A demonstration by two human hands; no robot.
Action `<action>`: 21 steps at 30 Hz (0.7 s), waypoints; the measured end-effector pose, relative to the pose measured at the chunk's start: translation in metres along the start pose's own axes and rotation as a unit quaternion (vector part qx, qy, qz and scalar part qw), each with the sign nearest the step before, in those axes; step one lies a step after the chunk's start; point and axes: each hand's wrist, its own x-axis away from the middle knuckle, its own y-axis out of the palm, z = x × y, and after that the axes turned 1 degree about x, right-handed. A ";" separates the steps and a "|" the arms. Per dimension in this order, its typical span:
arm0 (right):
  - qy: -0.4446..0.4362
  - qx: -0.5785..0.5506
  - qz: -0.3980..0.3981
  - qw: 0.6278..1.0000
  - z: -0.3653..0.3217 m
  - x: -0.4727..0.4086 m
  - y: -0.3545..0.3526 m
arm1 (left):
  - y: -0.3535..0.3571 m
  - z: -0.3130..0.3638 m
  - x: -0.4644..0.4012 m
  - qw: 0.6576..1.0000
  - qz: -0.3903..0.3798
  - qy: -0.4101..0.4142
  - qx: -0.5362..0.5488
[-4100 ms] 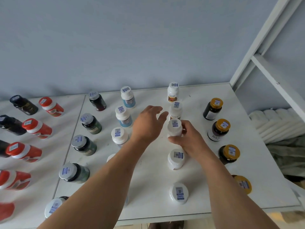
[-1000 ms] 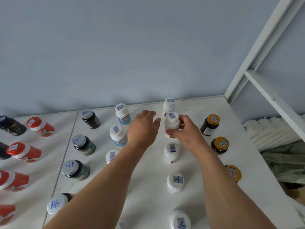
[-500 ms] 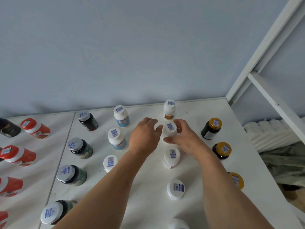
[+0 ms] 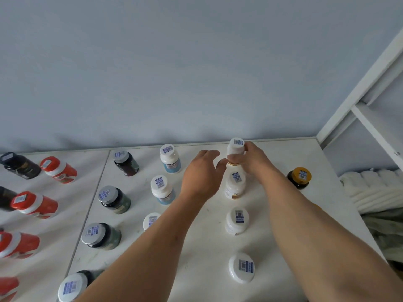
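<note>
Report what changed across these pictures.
The right hand let go of a nearer white bottle, moved back along the row, and its grip now closes on the rearmost bottle. The left hand stayed open beside it; the other bottles kept their places.

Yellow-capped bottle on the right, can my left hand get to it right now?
Probably not directly. The left hand hovers open, and the right hand, gripping a white bottle, and its forearm lie between it and the yellow-capped bottle.
</note>
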 end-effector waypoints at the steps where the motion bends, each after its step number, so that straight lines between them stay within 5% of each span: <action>1: -0.009 0.005 0.012 1.000 -0.002 0.002 -0.002 | -0.001 0.002 -0.002 1.000 0.002 -0.006 0.018; 8: -0.095 -0.023 0.062 0.993 -0.029 0.072 -0.028 | -0.022 0.035 -0.011 0.970 -0.041 -0.048 0.236; 14: -0.102 -0.053 0.036 0.993 -0.024 0.129 -0.032 | -0.031 0.046 0.000 0.907 -0.135 -0.044 0.396; 17: -0.076 -0.133 -0.006 0.988 -0.013 0.146 -0.037 | -0.035 0.045 0.011 0.877 -0.167 -0.053 0.448; 21: -0.101 -0.106 0.051 0.988 -0.010 0.156 -0.025 | -0.036 0.049 0.023 0.876 -0.169 -0.067 0.448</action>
